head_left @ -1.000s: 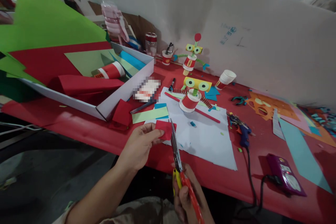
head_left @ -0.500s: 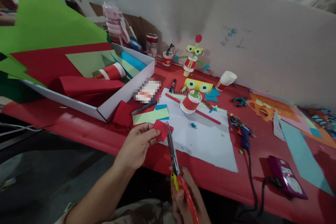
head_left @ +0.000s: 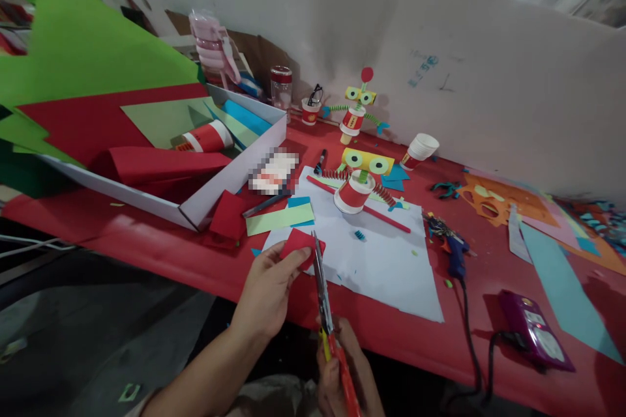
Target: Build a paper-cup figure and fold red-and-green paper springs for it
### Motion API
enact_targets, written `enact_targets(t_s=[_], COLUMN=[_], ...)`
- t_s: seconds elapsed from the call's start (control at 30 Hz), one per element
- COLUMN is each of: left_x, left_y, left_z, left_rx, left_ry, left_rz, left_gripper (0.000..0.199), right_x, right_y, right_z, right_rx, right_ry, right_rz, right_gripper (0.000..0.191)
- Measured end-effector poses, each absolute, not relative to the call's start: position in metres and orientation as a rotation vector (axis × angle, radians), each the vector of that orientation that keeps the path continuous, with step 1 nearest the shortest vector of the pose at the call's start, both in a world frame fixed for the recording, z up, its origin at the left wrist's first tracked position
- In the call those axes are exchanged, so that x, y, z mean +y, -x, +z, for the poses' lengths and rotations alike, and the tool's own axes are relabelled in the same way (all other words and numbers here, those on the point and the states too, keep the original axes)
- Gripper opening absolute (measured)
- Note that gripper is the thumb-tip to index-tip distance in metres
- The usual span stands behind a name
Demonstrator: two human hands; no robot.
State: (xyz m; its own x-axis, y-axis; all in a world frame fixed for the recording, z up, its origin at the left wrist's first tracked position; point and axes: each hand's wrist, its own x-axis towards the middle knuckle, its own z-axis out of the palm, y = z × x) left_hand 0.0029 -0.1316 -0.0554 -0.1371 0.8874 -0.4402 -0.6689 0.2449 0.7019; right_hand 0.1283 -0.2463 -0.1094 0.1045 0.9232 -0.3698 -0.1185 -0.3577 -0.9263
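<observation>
Between the thumb and fingers of my left hand [head_left: 268, 288] is a small piece of red paper [head_left: 296, 242]. My right hand [head_left: 349, 365] grips the red and yellow handles of a pair of scissors [head_left: 321, 287], whose blades point away from me and lie against the right side of the red paper. Just beyond, a paper-cup figure [head_left: 355, 192] with a yellow eye roll and coiled arms stands on white sheets [head_left: 391, 273]. Pale green and blue paper strips [head_left: 278, 219] lie past my left hand, near folded red paper [head_left: 227, 216].
A white box [head_left: 235, 172] of coloured paper stands at left. Farther back are a second cup figure [head_left: 353, 120] and stacked cups [head_left: 419, 151]. To the right lie pliers [head_left: 444, 189], a blue glue gun [head_left: 456, 259], its cord, and a purple power unit [head_left: 533, 329].
My left hand has shifted slightly right and down, its thumb now farther over the red paper. The scissor blades look closer together against the paper's right side.
</observation>
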Motion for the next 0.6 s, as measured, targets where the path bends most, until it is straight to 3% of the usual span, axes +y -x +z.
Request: enact_targets(t_s=[0.27,0.6], left_x=[-0.136,-0.133], left_y=[0.004,0.010], left_z=[-0.057,-0.054], left_rx=[1.014,1.050], left_ry=[-0.380,-0.403], left_rz=[1.247,1.210], left_gripper=[0.015,0.018], right_x=[-0.239,-0.236], right_y=[-0.132,-0.136], right_z=[-0.089,-0.088], right_rx=[-0.855,-0.942], right_ry=[1.388,1.358], right_rz=[1.537,1.499], right_gripper=[0.072,0.062])
